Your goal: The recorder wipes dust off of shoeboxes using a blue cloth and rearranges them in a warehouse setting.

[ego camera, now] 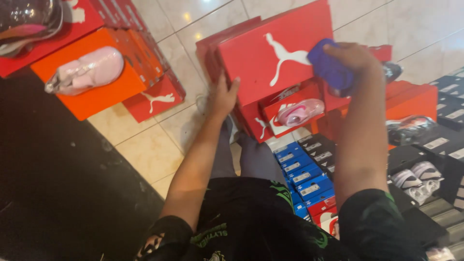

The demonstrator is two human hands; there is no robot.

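The left hand (223, 96) lies flat, fingers spread, bracing the left edge of the red shoebox (270, 53), held up over the tiled floor (159, 140). The right hand (350, 58) clutches a blue cloth (331, 70), soft and limp, pressed to the lid. The box looks light, rigid cardboard, perhaps empty; best gripped at its edges.

The shoe box (263, 53) under the left hand (223, 99) is bright red with a white leaping-animal mark. The cloth (329, 69) in the right hand (350, 55) is deep blue. Another box (108, 72) is orange, and the wrapped shoe (87, 71) on it is pale pink. The small boxes (302, 171) lower down are blue with white labels. The floor tiles (159, 145) are cream. The shirt (251, 217) is black with green print.
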